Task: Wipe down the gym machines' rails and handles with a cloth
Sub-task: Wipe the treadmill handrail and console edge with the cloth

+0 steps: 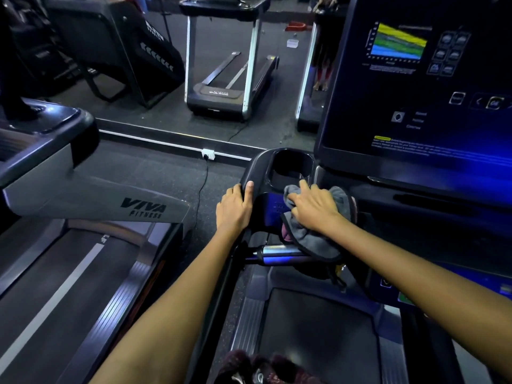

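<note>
I stand on a treadmill with a black console tray (pixel 260 164) and a cup holder (pixel 291 167) in front of me. My left hand (pixel 235 206) grips the tray's left edge, thumb on top. My right hand (pixel 313 209) presses a grey cloth (pixel 310 239) onto the console surface just below the cup holder, fingers spread over it. The cloth's lower part hangs over a chrome handle bar (pixel 277 252). The black left side rail (pixel 221 286) runs down under my left forearm.
The lit console screen (pixel 415 79) rises at the right. A second treadmill marked VIVA FITNESS (pixel 110 206) stands close on the left. A wall mirror ahead reflects another treadmill (pixel 230 65). A socket and cable (pixel 207 155) lie on the floor between the machines.
</note>
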Demonstrator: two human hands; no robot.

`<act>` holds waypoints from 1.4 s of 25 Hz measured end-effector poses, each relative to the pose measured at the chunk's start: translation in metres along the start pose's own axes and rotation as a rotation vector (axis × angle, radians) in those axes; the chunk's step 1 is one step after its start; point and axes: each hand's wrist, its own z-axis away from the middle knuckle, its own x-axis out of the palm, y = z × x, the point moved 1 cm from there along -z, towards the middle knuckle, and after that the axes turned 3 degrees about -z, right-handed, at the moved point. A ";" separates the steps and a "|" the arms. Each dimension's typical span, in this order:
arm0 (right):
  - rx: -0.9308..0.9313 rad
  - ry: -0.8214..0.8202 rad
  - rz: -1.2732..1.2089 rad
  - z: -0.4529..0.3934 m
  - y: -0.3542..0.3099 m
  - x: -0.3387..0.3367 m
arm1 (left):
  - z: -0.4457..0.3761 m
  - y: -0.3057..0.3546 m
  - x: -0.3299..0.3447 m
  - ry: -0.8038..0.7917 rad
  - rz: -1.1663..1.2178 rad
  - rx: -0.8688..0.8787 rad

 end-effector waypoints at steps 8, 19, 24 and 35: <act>-0.053 0.021 -0.030 -0.012 -0.020 -0.002 | -0.003 0.003 0.001 -0.007 0.061 -0.003; 0.013 -0.033 0.108 0.007 0.018 -0.004 | -0.001 0.001 -0.001 -0.013 0.031 -0.008; 0.031 0.106 0.269 0.009 0.006 -0.006 | -0.002 0.000 0.000 -0.016 0.036 -0.002; 0.075 -0.119 -0.234 -0.089 -0.013 -0.018 | -0.005 0.004 0.001 -0.033 -0.046 0.028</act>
